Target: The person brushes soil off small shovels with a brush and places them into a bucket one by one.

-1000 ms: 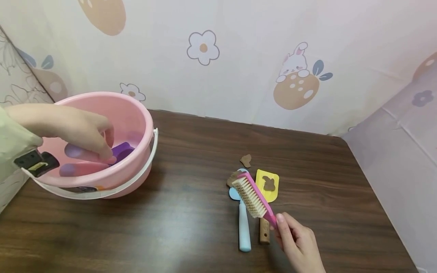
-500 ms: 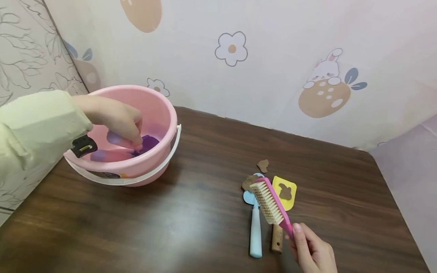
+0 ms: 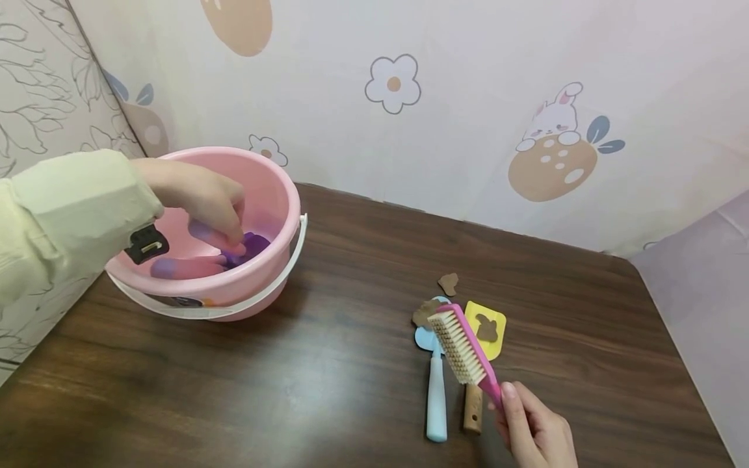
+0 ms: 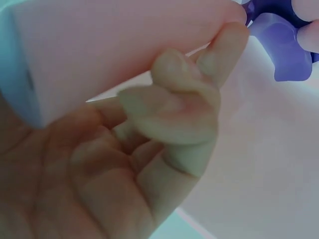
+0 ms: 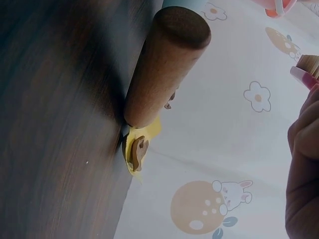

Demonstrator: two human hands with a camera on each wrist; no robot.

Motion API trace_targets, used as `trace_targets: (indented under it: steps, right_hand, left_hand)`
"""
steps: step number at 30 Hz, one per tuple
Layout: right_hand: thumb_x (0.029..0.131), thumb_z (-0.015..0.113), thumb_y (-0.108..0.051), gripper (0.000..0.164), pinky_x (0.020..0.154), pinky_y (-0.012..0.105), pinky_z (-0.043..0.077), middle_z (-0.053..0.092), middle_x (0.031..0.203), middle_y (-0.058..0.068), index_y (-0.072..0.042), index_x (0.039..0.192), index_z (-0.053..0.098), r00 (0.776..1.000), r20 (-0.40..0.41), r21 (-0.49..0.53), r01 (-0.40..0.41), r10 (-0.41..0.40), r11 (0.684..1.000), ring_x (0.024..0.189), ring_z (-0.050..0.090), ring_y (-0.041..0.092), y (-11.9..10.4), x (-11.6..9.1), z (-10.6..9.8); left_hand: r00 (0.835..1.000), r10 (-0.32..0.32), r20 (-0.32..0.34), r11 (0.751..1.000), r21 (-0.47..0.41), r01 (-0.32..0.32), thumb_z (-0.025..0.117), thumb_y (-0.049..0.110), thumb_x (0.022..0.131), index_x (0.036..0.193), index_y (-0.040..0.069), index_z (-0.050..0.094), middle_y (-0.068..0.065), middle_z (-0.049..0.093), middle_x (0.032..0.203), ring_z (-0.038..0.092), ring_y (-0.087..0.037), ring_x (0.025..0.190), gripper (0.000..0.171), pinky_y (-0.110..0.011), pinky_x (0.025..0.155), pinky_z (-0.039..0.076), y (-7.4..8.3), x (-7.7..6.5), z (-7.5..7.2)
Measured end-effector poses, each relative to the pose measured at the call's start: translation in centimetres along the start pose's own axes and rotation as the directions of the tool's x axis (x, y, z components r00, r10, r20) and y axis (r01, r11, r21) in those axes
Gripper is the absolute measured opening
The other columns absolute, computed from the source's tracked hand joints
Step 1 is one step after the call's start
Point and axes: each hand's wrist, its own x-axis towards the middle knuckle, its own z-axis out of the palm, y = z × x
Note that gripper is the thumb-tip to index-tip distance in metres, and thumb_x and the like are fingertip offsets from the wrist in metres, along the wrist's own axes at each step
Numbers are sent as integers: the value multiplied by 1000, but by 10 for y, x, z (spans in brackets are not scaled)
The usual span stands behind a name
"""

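My left hand (image 3: 210, 201) reaches down into a pink bucket (image 3: 257, 279). Its fingers pinch the pink handle (image 4: 124, 40) of a tool, lilac at the end; a purple head (image 3: 257, 246) shows beside the fingertips. A second pink handle (image 3: 187, 267) lies below it in the bucket. At the lower right, my right hand (image 3: 535, 426) grips a pink brush (image 3: 459, 344), its pale bristles facing left. The brush is held over a tool with a light blue handle (image 3: 436, 400) and a yellow-headed spatula (image 3: 496, 348) with a wooden handle (image 5: 164, 69).
Flat brown pieces lie on the dark wooden table (image 3: 351, 364): one piece (image 3: 448, 283) at the back, another piece (image 3: 426, 315) over the blue head, a third piece (image 3: 487, 328) on the yellow head. A patterned wall (image 3: 456, 143) stands behind. The bucket's white handle (image 3: 234, 309) hangs in front.
The head view has turned left, so everything sits further right. My left hand still pinches the handle, which has tilted slightly away from the lower one. The brush stays gripped.
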Motion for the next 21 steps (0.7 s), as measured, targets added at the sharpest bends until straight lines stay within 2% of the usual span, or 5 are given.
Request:
trace_targets:
  steps: [5,13,18,21]
  right_hand:
    - [101,46,-12,32,34,18,29,37,46,-14,-16,70,55,1000,6,7,-2,2,1000,35,35,0,-1,-1,-1]
    - [99,48,-8,31,34,19,28,37,45,-16,-16,70,56,1000,-16,23,23,-22,999,36,34,-2,0,-3,0]
    - [97,50,-4,31,35,18,28,36,46,-15,-16,70,56,998,-30,46,54,-53,997,36,33,-2,3,-5,3]
    - [97,50,-4,31,35,18,28,37,46,-15,-16,70,56,999,-26,56,45,-44,997,37,34,-2,3,-5,4]
  left_hand:
    - [1000,-17,-25,1000,-9,17,70,30,82,60,17,53,11,45,49,43,-3,48,31,-24,56,32,-4,-1,-1]
    - [999,-13,-42,1000,13,14,72,33,80,75,10,63,6,57,59,55,-7,57,26,-29,60,46,-6,-2,0]
    - [997,-34,-71,999,-5,33,76,35,77,96,4,61,-3,61,82,60,-17,69,40,-34,62,53,-7,-3,0]
    - [996,-38,-80,999,-8,38,75,30,77,102,2,58,-5,63,85,62,-19,70,42,-36,62,53,-9,-4,2]
